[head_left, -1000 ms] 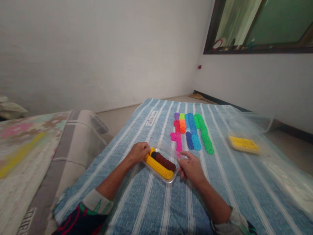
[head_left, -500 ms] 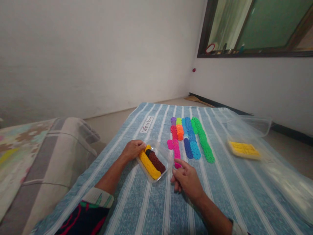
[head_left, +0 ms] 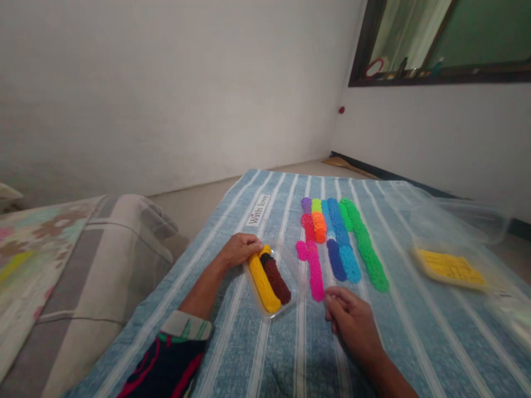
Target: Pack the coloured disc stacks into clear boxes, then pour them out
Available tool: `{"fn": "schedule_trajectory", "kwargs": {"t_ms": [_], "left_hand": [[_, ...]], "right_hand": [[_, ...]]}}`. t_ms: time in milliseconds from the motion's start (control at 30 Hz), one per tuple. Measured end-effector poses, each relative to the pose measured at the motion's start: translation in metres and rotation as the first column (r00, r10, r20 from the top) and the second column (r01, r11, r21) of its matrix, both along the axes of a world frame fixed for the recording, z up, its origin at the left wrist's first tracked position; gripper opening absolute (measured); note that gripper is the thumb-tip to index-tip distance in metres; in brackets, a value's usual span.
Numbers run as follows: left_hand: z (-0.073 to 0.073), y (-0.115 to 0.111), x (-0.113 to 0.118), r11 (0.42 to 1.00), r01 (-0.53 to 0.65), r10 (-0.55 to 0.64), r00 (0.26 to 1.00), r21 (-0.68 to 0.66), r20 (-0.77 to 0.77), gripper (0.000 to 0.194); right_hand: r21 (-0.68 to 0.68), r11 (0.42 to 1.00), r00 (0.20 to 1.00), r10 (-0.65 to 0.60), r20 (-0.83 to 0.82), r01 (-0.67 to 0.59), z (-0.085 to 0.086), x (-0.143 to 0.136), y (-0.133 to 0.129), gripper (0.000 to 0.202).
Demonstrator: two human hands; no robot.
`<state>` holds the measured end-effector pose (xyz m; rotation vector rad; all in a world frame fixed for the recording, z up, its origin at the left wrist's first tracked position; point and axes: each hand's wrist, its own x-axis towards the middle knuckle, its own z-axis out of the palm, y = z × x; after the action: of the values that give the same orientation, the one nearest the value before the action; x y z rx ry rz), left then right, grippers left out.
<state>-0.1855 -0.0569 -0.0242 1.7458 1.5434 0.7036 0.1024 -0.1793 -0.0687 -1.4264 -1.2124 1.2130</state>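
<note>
My left hand [head_left: 241, 249] is closed on the far left rim of a clear plastic box [head_left: 295, 275]. Inside the box lie a yellow row [head_left: 263, 282] and a dark brown row [head_left: 277, 281] of bumpy, scalloped pieces, with a black bit at the brown row's far end. My right hand [head_left: 352, 320] rests at the near end of a bright pink row [head_left: 316, 273], its fingers curled together; whether they hold a piece is hidden. Beyond it lie a red piece [head_left: 308, 226], an orange piece [head_left: 319, 226], a blue row [head_left: 338, 221] and a long green row [head_left: 367, 249].
A blurred tray with yellow pieces [head_left: 450, 268] and a clear plastic container [head_left: 468, 215] are at the right. The striped blue cloth [head_left: 286, 359] bears a "With love" label [head_left: 259, 210]. A bed or sofa with a striped cover [head_left: 136, 243] stands at the left.
The view has shifted, so the table things appear further right. My right hand has drawn its fingers in beside the pink row's near end. My left hand still holds the box.
</note>
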Motion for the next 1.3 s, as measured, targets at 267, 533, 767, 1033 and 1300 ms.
{"fn": "schedule_trajectory", "kwargs": {"t_ms": [267,533,767,1033,1300], "left_hand": [[-0.003,-0.005,0.003,0.992,-0.126,0.119,0.971,0.024,0.207,0.045],[0.029,-0.021,0.026,0.899,0.261,-0.139,0.932,0.353,-0.334,0.029],[0.023,-0.028,0.042,0.814,0.523,-0.235,0.693,0.251,-0.682,0.026],[0.019,-0.027,0.041,0.797,0.584,-0.287,0.587,0.151,-0.757,0.019],[0.020,-0.030,0.044,0.796,0.580,-0.294,0.617,0.170,-0.730,0.026]], "right_hand": [[-0.019,0.999,0.997,0.027,0.073,-0.026,-0.006,-0.002,0.000,0.039],[-0.004,0.999,0.999,0.038,0.040,-0.037,-0.005,-0.002,-0.001,0.035],[0.018,0.998,0.996,0.059,0.060,-0.060,-0.005,-0.002,0.000,0.032],[0.087,0.992,0.985,0.080,0.150,-0.094,-0.004,-0.001,0.001,0.028],[0.110,0.986,0.980,0.104,0.171,-0.124,-0.008,0.000,0.001,0.025]]}}
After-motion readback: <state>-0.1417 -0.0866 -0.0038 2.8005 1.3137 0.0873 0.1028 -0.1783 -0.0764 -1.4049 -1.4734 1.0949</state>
